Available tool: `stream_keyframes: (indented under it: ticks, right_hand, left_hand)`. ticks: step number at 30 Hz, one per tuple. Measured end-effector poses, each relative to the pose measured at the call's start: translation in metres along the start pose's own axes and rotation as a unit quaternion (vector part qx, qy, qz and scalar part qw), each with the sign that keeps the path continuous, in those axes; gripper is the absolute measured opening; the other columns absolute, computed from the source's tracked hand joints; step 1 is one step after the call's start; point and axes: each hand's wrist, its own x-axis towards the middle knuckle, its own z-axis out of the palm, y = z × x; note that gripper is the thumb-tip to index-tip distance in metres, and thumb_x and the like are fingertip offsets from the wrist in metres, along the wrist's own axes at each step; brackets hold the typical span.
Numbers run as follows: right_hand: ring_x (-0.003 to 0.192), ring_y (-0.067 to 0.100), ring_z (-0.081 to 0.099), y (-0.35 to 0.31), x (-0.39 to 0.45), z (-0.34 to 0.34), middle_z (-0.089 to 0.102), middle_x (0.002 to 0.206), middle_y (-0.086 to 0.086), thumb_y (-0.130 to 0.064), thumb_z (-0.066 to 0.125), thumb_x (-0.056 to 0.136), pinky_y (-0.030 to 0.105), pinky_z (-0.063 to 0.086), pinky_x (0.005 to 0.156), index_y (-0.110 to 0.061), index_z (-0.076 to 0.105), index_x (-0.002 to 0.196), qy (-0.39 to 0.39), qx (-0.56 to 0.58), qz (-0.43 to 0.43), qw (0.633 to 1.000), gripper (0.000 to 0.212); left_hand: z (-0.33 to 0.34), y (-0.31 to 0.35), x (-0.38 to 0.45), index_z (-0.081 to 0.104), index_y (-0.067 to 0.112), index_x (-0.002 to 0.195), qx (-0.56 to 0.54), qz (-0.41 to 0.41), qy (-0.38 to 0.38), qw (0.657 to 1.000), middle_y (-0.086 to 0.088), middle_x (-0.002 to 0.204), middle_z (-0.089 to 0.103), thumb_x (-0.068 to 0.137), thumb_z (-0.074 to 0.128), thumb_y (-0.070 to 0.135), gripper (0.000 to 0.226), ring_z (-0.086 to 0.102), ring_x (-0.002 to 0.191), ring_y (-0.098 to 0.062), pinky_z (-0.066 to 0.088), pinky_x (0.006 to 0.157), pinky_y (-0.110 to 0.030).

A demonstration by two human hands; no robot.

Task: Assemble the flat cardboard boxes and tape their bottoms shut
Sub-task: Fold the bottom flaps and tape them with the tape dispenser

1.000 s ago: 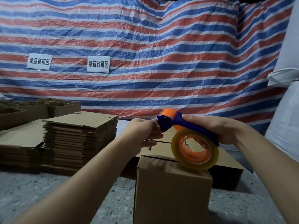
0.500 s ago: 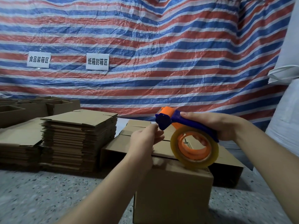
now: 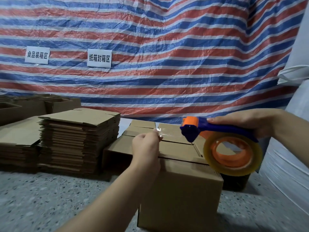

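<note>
- Our left hand (image 3: pixel 145 144) now pinches the tape end (image 3: pixel 158 132), drawn farther from the dispenser (image 3: pixel 222 139) gripped in our right hand (image 3: pixel 247 121).
- We judge taping the box (image 3: pixel 180 186) comes next.

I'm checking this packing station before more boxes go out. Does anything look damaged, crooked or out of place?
Nothing stands out. The left hand pinches the tape end pulled from the tape dispenser gripped by the right hand, above the upright box. The stack of flat boxes beside it is slightly uneven but standing.
</note>
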Motion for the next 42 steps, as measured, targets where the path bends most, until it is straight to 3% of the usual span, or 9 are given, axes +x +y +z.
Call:
stream_keyframes:
  ticks: [1,3,5,7,12,17,20,27,42]
  right_hand:
    - [0.123,0.036,0.06,0.004,0.014,0.006,0.063,0.134,0.021,-0.089,0.029,0.075,0.047,0.046,0.109,-0.002,0.062,0.131,0.009,0.029,-0.002,1.0,0.108]
    - [0.122,0.038,0.059,-0.005,0.015,0.019,0.062,0.135,0.022,-0.1,0.032,0.062,0.049,0.045,0.11,0.001,0.058,0.134,-0.023,-0.017,-0.008,1.0,0.127]
    - [0.097,0.034,0.069,-0.016,-0.006,0.005,0.07,0.118,0.023,-0.089,0.074,0.051,0.051,0.056,0.094,-0.006,0.064,0.128,-0.041,0.064,-0.022,0.997,0.113]
    - [0.069,0.023,0.068,-0.01,-0.03,-0.007,0.074,0.094,0.017,-0.077,0.088,0.041,0.036,0.059,0.063,-0.006,0.068,0.117,-0.071,0.097,-0.013,0.993,0.106]
    - [0.054,0.014,0.064,-0.026,-0.027,0.007,0.072,0.079,0.011,-0.068,0.076,0.05,0.027,0.052,0.051,-0.005,0.067,0.109,-0.054,0.068,0.008,0.996,0.087]
    - [0.055,0.013,0.065,-0.038,-0.031,0.009,0.074,0.077,0.008,-0.071,0.074,0.048,0.025,0.052,0.051,-0.008,0.067,0.109,-0.058,0.022,0.018,0.998,0.088]
    - [0.054,0.013,0.066,-0.049,-0.029,0.01,0.074,0.073,0.006,-0.072,0.071,0.048,0.024,0.053,0.05,-0.01,0.067,0.107,-0.056,-0.017,0.032,0.998,0.085]
    - [0.058,0.014,0.069,-0.071,-0.019,0.015,0.076,0.079,0.007,-0.07,0.072,0.049,0.024,0.054,0.051,-0.012,0.067,0.108,-0.085,-0.081,0.057,0.991,0.083]
    - [0.052,0.013,0.069,-0.096,-0.008,0.028,0.075,0.071,0.004,-0.067,0.076,0.062,0.023,0.053,0.047,-0.012,0.067,0.105,-0.103,-0.146,0.077,0.981,0.071]
  left_hand:
    - [0.001,-0.001,-0.002,0.057,0.012,0.072,-0.001,0.004,0.005,1.0,-0.003,0.074,0.058,0.093,0.059,0.012,0.021,0.054,0.074,-0.016,0.047,0.08,-0.035]
    - [0.003,-0.002,-0.004,0.055,0.012,0.07,-0.021,0.01,0.016,1.0,-0.002,0.069,0.056,0.092,0.056,0.011,0.022,0.053,0.066,-0.014,0.046,0.068,-0.031]
    - [0.003,-0.002,-0.004,0.055,0.012,0.072,-0.052,0.017,0.032,0.998,0.0,0.064,0.054,0.091,0.053,0.013,0.019,0.051,0.059,-0.012,0.041,0.061,-0.029]
    - [0.003,-0.002,-0.004,0.054,0.013,0.078,-0.087,0.024,0.044,0.995,0.003,0.06,0.056,0.092,0.053,0.015,0.014,0.051,0.057,-0.011,0.042,0.061,-0.03]
    - [-0.001,-0.001,-0.004,0.053,0.015,0.083,-0.077,0.077,0.025,0.994,0.0,0.073,0.059,0.094,0.062,0.024,0.017,0.06,0.068,-0.012,0.052,0.072,-0.034]
    - [-0.038,0.015,0.011,0.068,0.013,0.069,0.112,0.217,0.012,0.97,0.002,0.064,0.07,0.085,0.075,0.033,0.027,0.064,0.065,-0.011,0.053,0.066,-0.023]
    - [-0.056,0.016,0.014,0.073,0.012,0.071,0.157,0.184,-0.01,0.97,-0.003,0.069,0.073,0.082,0.078,0.034,0.026,0.07,0.068,-0.016,0.059,0.076,-0.037]
    - [-0.076,-0.002,0.02,0.07,0.008,0.066,0.169,0.099,0.006,0.981,0.002,0.053,0.065,0.082,0.077,0.025,0.025,0.053,0.041,-0.006,0.048,0.049,-0.023]
    - [-0.095,-0.02,0.021,0.056,0.007,0.067,0.103,-0.017,-0.058,0.993,0.0,0.052,0.046,0.087,0.064,0.009,0.022,0.035,0.042,-0.011,0.029,0.041,-0.02]
